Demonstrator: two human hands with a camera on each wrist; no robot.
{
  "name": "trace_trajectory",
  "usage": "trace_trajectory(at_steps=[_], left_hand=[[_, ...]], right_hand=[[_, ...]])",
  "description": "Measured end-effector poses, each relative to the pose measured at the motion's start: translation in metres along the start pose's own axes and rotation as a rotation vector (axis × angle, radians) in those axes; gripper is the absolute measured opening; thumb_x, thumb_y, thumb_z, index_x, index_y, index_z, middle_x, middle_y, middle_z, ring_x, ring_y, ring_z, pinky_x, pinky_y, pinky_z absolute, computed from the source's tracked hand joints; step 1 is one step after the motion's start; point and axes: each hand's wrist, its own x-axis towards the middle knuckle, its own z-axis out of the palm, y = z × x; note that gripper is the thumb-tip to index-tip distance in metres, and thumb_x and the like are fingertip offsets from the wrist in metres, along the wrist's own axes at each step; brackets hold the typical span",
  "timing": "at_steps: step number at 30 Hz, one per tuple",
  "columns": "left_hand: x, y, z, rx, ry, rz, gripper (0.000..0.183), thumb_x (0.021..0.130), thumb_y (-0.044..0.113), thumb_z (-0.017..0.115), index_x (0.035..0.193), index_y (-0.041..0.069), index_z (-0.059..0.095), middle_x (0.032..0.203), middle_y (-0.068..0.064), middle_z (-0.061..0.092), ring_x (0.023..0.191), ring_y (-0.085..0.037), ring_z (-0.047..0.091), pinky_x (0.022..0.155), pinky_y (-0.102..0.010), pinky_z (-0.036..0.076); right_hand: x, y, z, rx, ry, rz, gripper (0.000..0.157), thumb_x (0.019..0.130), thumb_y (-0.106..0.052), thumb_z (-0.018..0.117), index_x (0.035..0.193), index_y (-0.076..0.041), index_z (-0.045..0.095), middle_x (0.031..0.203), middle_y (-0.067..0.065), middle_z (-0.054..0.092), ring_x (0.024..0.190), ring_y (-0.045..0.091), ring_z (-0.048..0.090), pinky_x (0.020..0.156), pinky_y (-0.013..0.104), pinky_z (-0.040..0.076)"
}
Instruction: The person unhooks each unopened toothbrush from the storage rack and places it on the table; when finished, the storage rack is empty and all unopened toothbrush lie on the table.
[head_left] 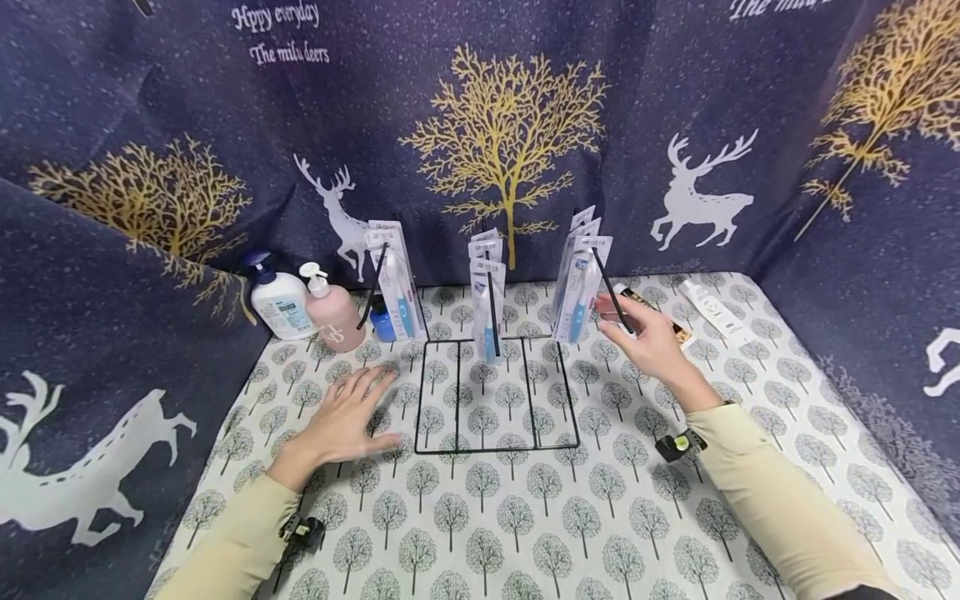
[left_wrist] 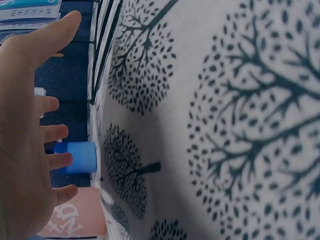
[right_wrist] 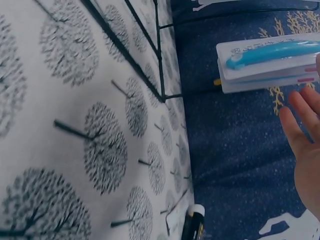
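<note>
A black wire rack stands on the table, with packaged toothbrushes hanging from its hooks in three groups. My right hand is beside the right-hand toothbrush packs, its fingers extended near their edge and behind the slanting hook. In the right wrist view, the fingertips show just below a pack with a blue toothbrush; part of the hand is cut off. My left hand is spread over the table left of the rack base, holding nothing. More toothbrush packs hang at the left and middle.
A white pump bottle, a pink pump bottle and a small blue bottle stand back left. A black box and a white tube lie back right. A dark patterned cloth hangs behind.
</note>
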Motion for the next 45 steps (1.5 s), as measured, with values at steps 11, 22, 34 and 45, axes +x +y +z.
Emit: trace_trajectory(at_steps=[11,22,34,45], left_hand=[[0.011,0.007,0.010,-0.020,-0.036,0.071,0.103,0.069,0.077,0.050,0.146,0.016,0.020,0.151,-0.011,0.019,0.137,-0.032,0.018,0.106,-0.061,0.020],[0.014,0.009,0.016,-0.030,-0.123,0.061,0.104,0.070,0.079,0.046,0.147,0.015,0.016,0.154,-0.009,0.008,0.140,-0.033,0.010,0.109,-0.059,0.015],[0.015,0.008,0.021,-0.038,-0.113,0.082,0.100,0.072,0.078,0.044,0.147,0.017,0.019,0.153,-0.010,0.012,0.139,-0.035,0.012,0.108,-0.063,0.014],[0.015,0.007,0.022,-0.039,-0.124,0.085,0.099,0.072,0.079,0.044,0.147,0.020,0.017,0.154,-0.009,0.010,0.139,-0.034,0.012,0.107,-0.063,0.013]], right_hand=[[0.013,-0.001,0.011,0.048,0.075,0.027,0.028,0.083,0.006,0.060,0.111,0.010,0.058,0.097,0.029,0.063,0.087,0.017,0.065,0.075,0.018,0.054],[0.017,0.000,0.020,0.029,0.122,0.042,0.024,0.083,0.002,0.061,0.107,0.007,0.063,0.091,0.022,0.067,0.072,0.001,0.064,0.057,0.014,0.050],[0.019,-0.001,0.027,0.176,0.144,0.022,0.020,0.084,0.007,0.058,0.103,0.011,0.062,0.085,0.022,0.068,0.068,0.028,0.065,0.064,0.020,0.055],[0.009,-0.012,0.026,0.179,0.140,-0.013,0.019,0.080,0.016,0.056,0.098,0.016,0.061,0.081,0.029,0.065,0.063,0.020,0.066,0.051,0.018,0.051]])
